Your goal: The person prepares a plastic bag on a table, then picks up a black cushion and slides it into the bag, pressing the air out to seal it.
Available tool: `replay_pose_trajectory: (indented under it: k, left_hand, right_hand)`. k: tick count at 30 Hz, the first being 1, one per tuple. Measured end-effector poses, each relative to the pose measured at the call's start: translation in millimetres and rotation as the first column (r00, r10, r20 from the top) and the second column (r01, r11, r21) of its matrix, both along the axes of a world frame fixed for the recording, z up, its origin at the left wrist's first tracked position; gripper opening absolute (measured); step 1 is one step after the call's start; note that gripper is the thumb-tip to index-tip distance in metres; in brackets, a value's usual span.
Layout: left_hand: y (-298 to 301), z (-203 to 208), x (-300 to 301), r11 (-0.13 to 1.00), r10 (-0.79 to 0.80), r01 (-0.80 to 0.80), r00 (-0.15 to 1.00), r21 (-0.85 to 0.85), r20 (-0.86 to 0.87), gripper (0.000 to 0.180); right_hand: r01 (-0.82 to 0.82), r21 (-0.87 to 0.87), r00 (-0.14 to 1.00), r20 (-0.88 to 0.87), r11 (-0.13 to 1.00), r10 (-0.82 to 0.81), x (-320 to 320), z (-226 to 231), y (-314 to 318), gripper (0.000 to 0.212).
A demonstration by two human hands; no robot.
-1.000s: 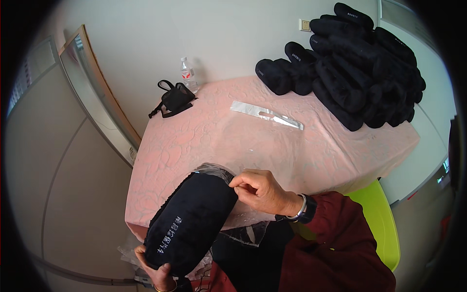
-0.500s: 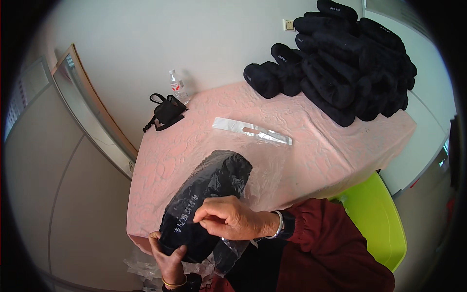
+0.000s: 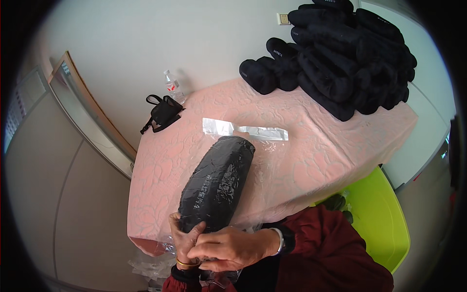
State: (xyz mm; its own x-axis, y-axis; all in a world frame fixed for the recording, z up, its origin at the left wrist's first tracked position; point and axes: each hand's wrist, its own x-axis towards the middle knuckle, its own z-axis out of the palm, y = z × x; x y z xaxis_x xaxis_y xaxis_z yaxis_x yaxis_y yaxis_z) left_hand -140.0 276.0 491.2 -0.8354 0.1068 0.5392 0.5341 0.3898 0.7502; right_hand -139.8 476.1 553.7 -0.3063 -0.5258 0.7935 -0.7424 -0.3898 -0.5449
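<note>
A black plush roll-shaped cushion (image 3: 216, 180) with pale lettering lies slanted at the table's near left, inside a clear plastic bag (image 3: 270, 165). The bag's white handle strip (image 3: 219, 127) rests flat beyond its far end. My left hand (image 3: 185, 236) grips the near end of the cushion, thumb on top and fingers round the side. Across my left wrist reaches my right hand (image 3: 228, 248), its fingers curled and pressed together. Whether they pinch the bag's film is hidden. Loose clear film (image 3: 151, 267) hangs below the table's near left corner.
Black plush cushions (image 3: 335, 58) are heaped at the back right of the pink-covered table (image 3: 311, 141). A black strapped pouch (image 3: 164, 114) and a plastic bottle (image 3: 172, 86) stand at the back left. Right of me is a lime-green bin (image 3: 379, 214) with dark items inside.
The cushion has moved away from me, deeper into the bag, toward the handle strip. My right hand has drawn back from the cushion's top to my left wrist.
</note>
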Motion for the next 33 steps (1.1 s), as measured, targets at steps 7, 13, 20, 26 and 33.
replay_pose_trajectory:
  k: [7,13,20,26,33]
  left_hand:
    - [16.2,1.6,-8.9,0.81,-0.058,-0.178,0.924,0.559,0.378,0.063]
    - [17.0,6.4,-20.1,0.807,-0.093,-0.146,0.925,0.572,0.368,0.057]
    - [6.1,16.1,-20.9,0.794,-0.176,-0.146,0.874,0.59,0.453,0.053]
    - [-12.6,4.7,-28.8,0.883,-0.296,0.08,0.86,0.462,0.416,0.056]
    - [-8.8,12.6,-25.3,0.871,-0.431,0.237,0.788,0.43,0.439,0.063]
  right_hand:
    - [0.85,0.125,0.498,-0.509,0.512,-0.702,-85.7,7.0,96.6,0.061]
    - [0.923,0.258,0.355,-0.279,0.286,-0.892,-117.0,-54.0,145.0,0.072]
    - [0.868,0.369,0.491,-0.539,0.332,-0.685,-68.7,-24.0,162.8,0.083]
    - [0.841,0.373,0.54,-0.615,0.392,-0.575,-57.6,-8.6,150.7,0.088]
    - [0.757,0.497,0.653,-0.592,0.424,-0.473,-53.5,3.0,144.0,0.093]
